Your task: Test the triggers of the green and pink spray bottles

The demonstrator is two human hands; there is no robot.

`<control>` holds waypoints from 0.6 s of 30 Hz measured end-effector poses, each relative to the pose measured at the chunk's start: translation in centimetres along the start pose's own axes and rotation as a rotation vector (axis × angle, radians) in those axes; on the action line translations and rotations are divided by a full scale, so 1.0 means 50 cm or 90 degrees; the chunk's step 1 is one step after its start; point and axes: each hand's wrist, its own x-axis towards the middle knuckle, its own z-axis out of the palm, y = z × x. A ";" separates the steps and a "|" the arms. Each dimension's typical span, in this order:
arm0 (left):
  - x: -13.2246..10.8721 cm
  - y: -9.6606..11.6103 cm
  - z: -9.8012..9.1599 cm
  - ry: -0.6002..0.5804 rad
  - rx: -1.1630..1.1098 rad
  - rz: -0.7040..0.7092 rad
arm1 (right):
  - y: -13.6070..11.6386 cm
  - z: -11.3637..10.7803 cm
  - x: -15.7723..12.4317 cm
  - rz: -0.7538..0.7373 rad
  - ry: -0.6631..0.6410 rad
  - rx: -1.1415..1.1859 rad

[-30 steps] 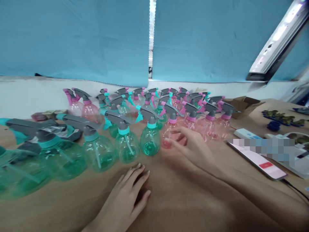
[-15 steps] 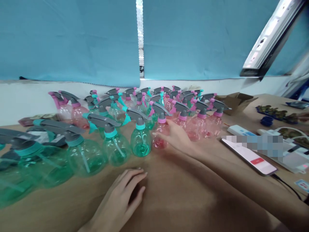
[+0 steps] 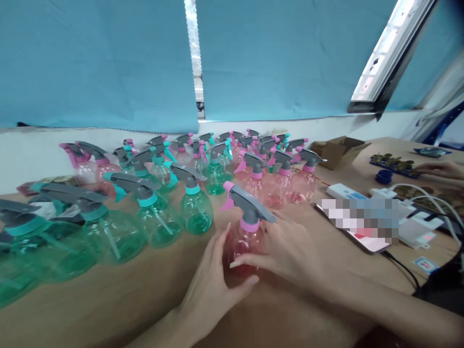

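Fingers [image 3: 218, 246] cup pink bottle [image 3: 243, 240]; green bottle [image 3: 196, 213] near left; phone [image 3: 367, 241] well right

Two blue blinds [image 3: 90, 63] are hanging across the back, and daylight is coming through the narrow gap [image 3: 195, 72] between them. A white wall [image 3: 36, 145] is running below. A bright window frame [image 3: 384, 55] is slanting at upper right. A brown desk [image 3: 108, 299] is filling the foreground
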 end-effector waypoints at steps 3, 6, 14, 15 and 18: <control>0.008 0.013 0.017 -0.029 -0.031 -0.008 | 0.007 -0.044 0.000 -0.044 -0.039 0.027; 0.014 0.024 0.027 -0.044 -0.027 -0.005 | 0.024 -0.077 0.013 -0.025 -0.075 0.144; 0.036 0.041 0.056 -0.099 -0.033 0.018 | 0.055 -0.052 0.025 -0.076 0.020 0.425; 0.040 0.040 0.060 -0.099 -0.038 0.019 | 0.057 -0.046 0.027 -0.090 0.043 0.433; 0.050 0.036 0.068 -0.083 -0.022 0.028 | 0.064 -0.026 0.035 -0.103 0.082 0.464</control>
